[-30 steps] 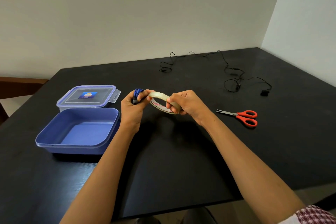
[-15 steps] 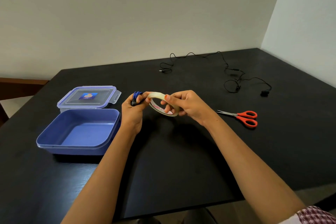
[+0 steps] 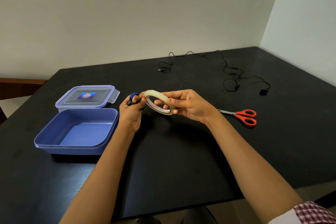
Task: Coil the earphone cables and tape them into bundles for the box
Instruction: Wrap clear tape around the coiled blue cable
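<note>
While the left hand (image 3: 131,112) curls round a blue coiled earphone cable (image 3: 133,95), its thumb touching the rim of a tape roll (image 3: 156,93), the right hand (image 3: 189,105) pinches that roll, thumb on the outer face and fingers through the hole. Red lettering runs along the roll's inner core, too broken up to read. Coil and roll meet between the hands, above the black table (image 3: 181,160). Just left sits an open blue box (image 3: 76,148), and behind it lies its clear lid (image 3: 69,96), whose blue label is too small to read. Red-handled scissors (image 3: 243,116) lie to the right of the right hand, and a black earphone (image 3: 264,91) sprawls uncoiled at the far side.
</note>
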